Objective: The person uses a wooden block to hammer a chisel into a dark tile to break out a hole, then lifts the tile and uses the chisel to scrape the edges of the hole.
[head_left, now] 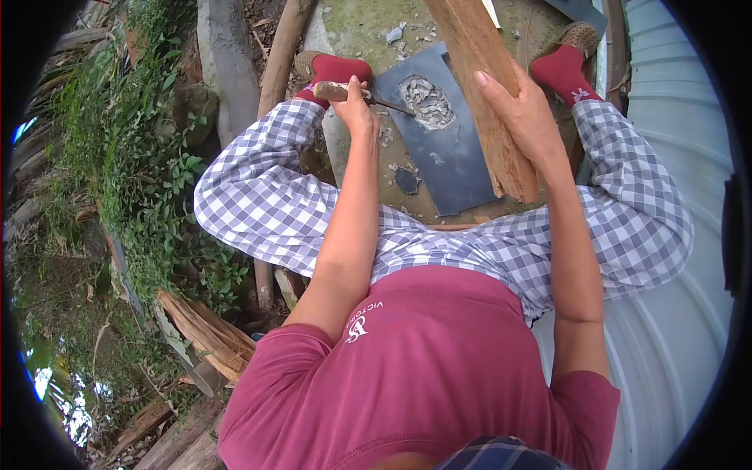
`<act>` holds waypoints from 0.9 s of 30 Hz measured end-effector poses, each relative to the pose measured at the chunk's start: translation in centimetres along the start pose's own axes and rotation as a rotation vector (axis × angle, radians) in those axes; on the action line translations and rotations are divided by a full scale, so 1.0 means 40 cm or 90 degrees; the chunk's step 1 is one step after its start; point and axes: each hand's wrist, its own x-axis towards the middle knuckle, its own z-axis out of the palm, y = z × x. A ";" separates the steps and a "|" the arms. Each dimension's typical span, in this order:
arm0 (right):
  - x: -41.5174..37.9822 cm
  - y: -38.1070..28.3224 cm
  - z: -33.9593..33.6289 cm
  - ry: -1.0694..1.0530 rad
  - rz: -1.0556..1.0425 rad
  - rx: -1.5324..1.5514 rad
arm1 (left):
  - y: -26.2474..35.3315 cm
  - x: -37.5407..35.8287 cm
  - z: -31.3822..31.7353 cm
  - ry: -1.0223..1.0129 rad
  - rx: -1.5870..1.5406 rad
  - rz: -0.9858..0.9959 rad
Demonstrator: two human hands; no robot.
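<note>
My left hand point(356, 111) is closed around a chisel with a wooden handle point(329, 92). Its thin metal shaft point(392, 105) points right, the tip at the lower left edge of a rough, chipped hollow point(428, 102). That hollow, full of pale grey flakes, lies in a dark slate slab point(450, 168) on the ground between my legs. My right hand point(525, 121) grips a thick, weathered wooden plank point(472, 51), thumb on its upper face and fingers hidden at its right side. The plank slants over the slab's right part.
A small dark stone chip point(406, 181) and pale fragments point(394, 35) lie around the slab. Left are a wooden pole point(282, 59), a concrete block point(225, 70), green plants point(157, 157) and split wood point(204, 329). Corrugated metal sheeting point(666, 329) runs along the right.
</note>
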 end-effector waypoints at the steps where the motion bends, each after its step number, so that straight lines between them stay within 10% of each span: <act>1: -0.001 0.005 0.004 -0.006 0.014 -0.020 | 0.006 -0.003 -0.003 0.033 -0.016 -0.025; 27: -0.049 -0.114 0.037 -0.029 -0.121 -0.024 | 0.075 -0.168 0.154 -0.158 0.287 0.159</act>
